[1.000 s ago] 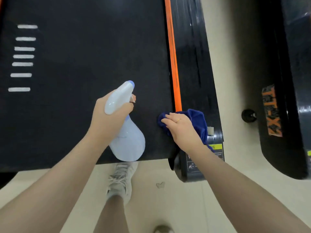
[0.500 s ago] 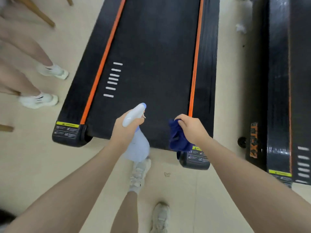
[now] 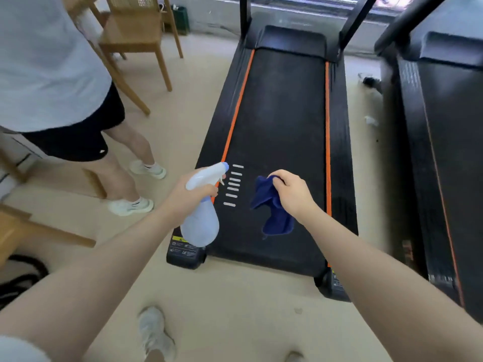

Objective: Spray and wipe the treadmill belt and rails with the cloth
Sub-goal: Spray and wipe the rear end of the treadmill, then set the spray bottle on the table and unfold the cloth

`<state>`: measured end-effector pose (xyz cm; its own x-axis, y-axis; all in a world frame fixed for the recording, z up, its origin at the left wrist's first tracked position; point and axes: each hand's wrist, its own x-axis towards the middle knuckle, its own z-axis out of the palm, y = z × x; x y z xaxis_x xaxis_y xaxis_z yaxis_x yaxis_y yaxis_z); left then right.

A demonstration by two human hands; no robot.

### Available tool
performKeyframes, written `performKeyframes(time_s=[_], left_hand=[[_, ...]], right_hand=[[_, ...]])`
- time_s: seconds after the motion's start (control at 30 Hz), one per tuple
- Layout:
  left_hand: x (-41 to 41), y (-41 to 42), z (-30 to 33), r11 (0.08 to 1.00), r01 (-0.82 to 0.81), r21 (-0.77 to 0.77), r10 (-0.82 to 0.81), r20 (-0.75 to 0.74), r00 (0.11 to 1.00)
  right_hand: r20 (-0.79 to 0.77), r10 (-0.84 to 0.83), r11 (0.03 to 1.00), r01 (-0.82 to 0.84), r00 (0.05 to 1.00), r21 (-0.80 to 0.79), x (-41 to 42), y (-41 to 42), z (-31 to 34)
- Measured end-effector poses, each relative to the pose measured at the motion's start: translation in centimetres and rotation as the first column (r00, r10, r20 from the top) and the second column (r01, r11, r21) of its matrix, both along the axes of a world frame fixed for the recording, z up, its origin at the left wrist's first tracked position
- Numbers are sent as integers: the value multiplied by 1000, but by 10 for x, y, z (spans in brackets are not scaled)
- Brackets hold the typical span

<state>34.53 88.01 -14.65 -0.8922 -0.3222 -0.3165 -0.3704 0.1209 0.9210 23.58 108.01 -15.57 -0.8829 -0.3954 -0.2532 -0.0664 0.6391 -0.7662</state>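
Note:
A black treadmill belt (image 3: 282, 121) with orange-edged side rails (image 3: 339, 152) runs away from me across the floor. My left hand (image 3: 190, 194) grips the neck of a pale blue spray bottle (image 3: 200, 226), its nozzle pointing right, over the belt's near left edge by the white stripes. My right hand (image 3: 292, 192) pinches a dark blue cloth (image 3: 274, 215) that hangs loose above the near part of the belt, apart from the surface.
A second treadmill (image 3: 444, 152) stands close on the right. A person in a white shirt and dark shorts (image 3: 65, 100) stands on the left beside wooden chairs (image 3: 136, 30). My shoes (image 3: 154, 333) are on the beige floor behind the treadmill's rear end.
The view has pulled back and up, revealing the whole treadmill. My right hand lifted the cloth off the right rear corner and moved it left over the belt. The bottle stays gripped.

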Motion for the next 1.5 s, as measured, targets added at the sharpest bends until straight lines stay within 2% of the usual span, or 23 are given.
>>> performKeyframes(time_s=[0.13,0.23,0.37,0.8,0.9,1.0,1.1,1.23,1.37,1.5], left_hand=[[-4,-80,15,994,100,-32,-100,5,995],[-13,-132,28,999,52,-13,-52,20,998],[-43,-175,42,996,81,-33,-81,13,997],[-147,-263,57,995,-87,38,90,-79,993],[-188,-282,60,1000,-9,27,12,-104,995],[-225,-294,75,998,65,-17,-66,-120,991],[-256,-303,88,999,15,-31,-19,-132,991],[-310,-325,85,995,-85,-46,75,-182,980],[-381,-351,83,981,-193,-10,186,-220,958],[-461,-387,86,962,-263,69,272,-222,937]], right_hand=[[24,-145,989,146,989,-21,6,-86,9],[23,-172,985,173,985,-17,8,-135,22],[-26,-192,981,192,981,-27,-16,-173,43],[-77,-188,982,186,979,-37,-108,-291,78],[-109,-211,977,205,971,-60,-141,-311,82],[-110,-304,951,295,946,-94,-168,-319,87],[-105,-345,937,335,933,-103,-193,-320,90],[-136,-315,946,300,939,-119,-240,-339,83],[-139,-315,947,302,939,-108,-310,-383,86],[-58,-300,953,296,952,-64,-377,-435,97]])
